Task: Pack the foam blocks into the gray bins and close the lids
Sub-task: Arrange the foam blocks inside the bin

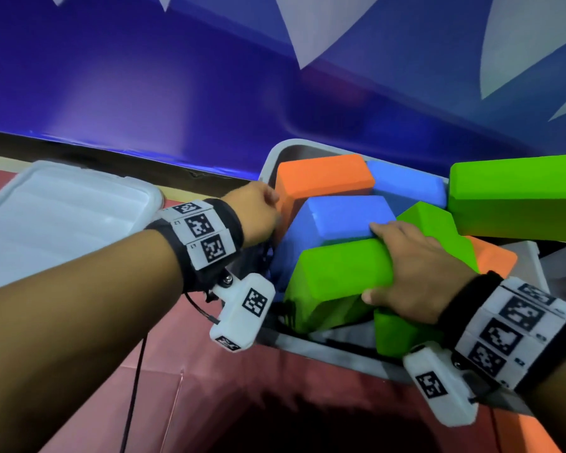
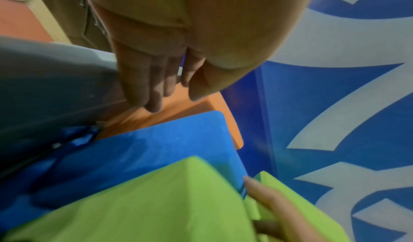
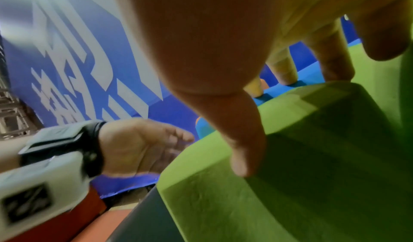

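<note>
The open gray bin (image 1: 324, 349) is piled with foam blocks that rise above its rim. My right hand (image 1: 373, 261) grips a green block (image 1: 334, 273) on top of the pile, with the thumb on its near face and the fingers over its far edge (image 3: 288, 122). A blue block (image 1: 340, 217) lies tilted just behind it. My left hand (image 1: 272, 204) reaches down at the bin's left wall (image 2: 55, 79), straight fingers (image 2: 152, 90) touching the side of an orange block (image 1: 321, 178) and holding nothing.
The bin's pale lid (image 1: 62, 217) lies flat on the red floor to the left. A long green block (image 1: 517, 197) juts over the bin's right side. Another orange block (image 1: 536, 436) lies at the lower right. A blue wall stands close behind.
</note>
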Available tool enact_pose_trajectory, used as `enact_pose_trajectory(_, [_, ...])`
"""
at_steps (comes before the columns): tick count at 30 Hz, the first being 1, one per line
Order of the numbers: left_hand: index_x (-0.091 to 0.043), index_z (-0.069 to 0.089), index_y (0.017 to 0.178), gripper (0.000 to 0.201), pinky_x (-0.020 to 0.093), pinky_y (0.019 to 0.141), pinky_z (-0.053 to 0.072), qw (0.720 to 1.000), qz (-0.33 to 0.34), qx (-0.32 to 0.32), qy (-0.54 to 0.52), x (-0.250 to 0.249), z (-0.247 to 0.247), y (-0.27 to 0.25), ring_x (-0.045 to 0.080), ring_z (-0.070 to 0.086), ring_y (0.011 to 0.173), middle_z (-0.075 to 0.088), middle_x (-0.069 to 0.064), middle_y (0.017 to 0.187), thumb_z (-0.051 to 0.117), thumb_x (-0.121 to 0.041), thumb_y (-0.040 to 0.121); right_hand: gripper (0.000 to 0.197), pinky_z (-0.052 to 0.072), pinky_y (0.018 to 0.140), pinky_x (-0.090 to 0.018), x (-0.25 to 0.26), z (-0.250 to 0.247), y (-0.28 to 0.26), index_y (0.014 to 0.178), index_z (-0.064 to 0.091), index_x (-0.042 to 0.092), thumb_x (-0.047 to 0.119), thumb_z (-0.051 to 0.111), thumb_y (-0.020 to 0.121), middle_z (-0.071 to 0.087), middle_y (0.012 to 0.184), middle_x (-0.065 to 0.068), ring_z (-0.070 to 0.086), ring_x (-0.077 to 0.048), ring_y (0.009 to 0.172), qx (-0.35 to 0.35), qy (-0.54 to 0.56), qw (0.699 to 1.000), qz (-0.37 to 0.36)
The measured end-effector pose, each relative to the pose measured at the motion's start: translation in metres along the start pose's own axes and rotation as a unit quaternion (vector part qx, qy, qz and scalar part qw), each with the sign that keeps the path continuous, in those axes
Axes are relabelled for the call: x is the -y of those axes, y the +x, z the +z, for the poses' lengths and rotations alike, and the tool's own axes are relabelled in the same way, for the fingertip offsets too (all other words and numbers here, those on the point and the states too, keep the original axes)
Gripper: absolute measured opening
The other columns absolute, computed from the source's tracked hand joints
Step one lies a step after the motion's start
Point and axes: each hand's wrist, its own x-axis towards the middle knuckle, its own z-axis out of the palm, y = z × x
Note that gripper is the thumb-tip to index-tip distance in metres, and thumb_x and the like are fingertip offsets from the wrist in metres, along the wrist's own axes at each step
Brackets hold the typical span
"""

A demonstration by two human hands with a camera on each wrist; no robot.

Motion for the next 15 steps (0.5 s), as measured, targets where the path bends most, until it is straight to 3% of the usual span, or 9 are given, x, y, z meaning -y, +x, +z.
enact_pose_trajectory(2, [-0.021, 0.062, 0.085, 0.016, 0.04, 0.09, 0.054, 0.995, -0.003, 0.043, 0.092, 0.006, 0.0, -0.007, 0.03, 0.066, 0.098, 0.07, 0.01, 0.106, 0.067, -0.016, 0.071, 0.112, 0.024, 0.117, -0.036, -0.001, -0.006, 0.007, 0.153, 0.01, 0.033, 0.057, 0.077, 0.066, 0.013, 0.159, 0.003, 0.024, -0.028, 0.142, 0.004, 0.01, 1.0, 0.011])
enact_pose_trajectory(4, [-0.02, 0.065, 0.101, 0.02, 0.031, 0.092, 0.051, 0.984, 0.017, 0.044, 0.173, 0.011, 0.002, -0.012, 0.028, 0.063, 0.103, 0.069, 0.007, 0.11, 0.061, -0.012, 0.083, 0.111, 0.025, 0.116, -0.035, -0.002, -0.012, 0.013, 0.153, 0.009, 0.034, 0.053, 0.078, 0.068, 0.012, 0.159, 0.002, 0.025, -0.028, 0.142, 0.011, 0.026, 0.999, 0.015])
enact_pose_trajectory(6, [-0.017, 0.064, 0.11, 0.026, 0.028, 0.088, 0.049, 0.974, 0.02, 0.058, 0.219, 0.008, 0.006, -0.02, 0.028, 0.061, 0.103, 0.068, 0.006, 0.11, 0.057, -0.014, 0.085, 0.11, 0.026, 0.115, -0.035, -0.004, -0.016, 0.016, 0.153, 0.01, 0.033, 0.05, 0.079, 0.069, 0.012, 0.158, 0.003, 0.027, -0.028, 0.142, 0.014, 0.039, 0.999, 0.013])
enact_pose_trajectory(10, [-0.011, 0.065, 0.099, 0.025, 0.028, 0.076, 0.047, 0.914, 0.009, 0.148, 0.378, 0.005, 0.031, -0.036, 0.03, 0.061, 0.099, 0.068, 0.01, 0.106, 0.052, -0.028, 0.084, 0.106, 0.032, 0.11, -0.031, -0.007, -0.018, 0.018, 0.153, 0.012, 0.032, 0.047, 0.079, 0.072, 0.012, 0.156, 0.007, 0.036, -0.021, 0.137, 0.013, 0.071, 0.997, 0.004])
enact_pose_trajectory(12, [-0.008, 0.063, 0.114, 0.031, 0.025, 0.078, 0.044, 0.89, -0.017, 0.191, 0.413, 0.004, 0.048, -0.045, 0.026, 0.062, 0.105, 0.066, 0.008, 0.113, 0.054, -0.028, 0.092, 0.105, 0.034, 0.109, -0.032, -0.009, -0.02, 0.021, 0.152, 0.013, 0.032, 0.047, 0.078, 0.072, 0.011, 0.155, 0.007, 0.04, -0.021, 0.135, 0.01, 0.076, 0.997, 0.003])
enact_pose_trajectory(15, [-0.011, 0.051, 0.126, 0.058, 0.027, 0.084, 0.049, 0.929, -0.064, 0.189, 0.313, 0.011, 0.067, -0.045, 0.023, 0.062, 0.105, 0.064, 0.004, 0.119, 0.075, -0.035, 0.079, 0.105, 0.037, 0.108, -0.035, -0.011, -0.018, 0.022, 0.153, 0.012, 0.032, 0.051, 0.077, 0.072, 0.009, 0.156, 0.006, 0.044, -0.024, 0.132, 0.005, 0.086, 0.996, 0.001])
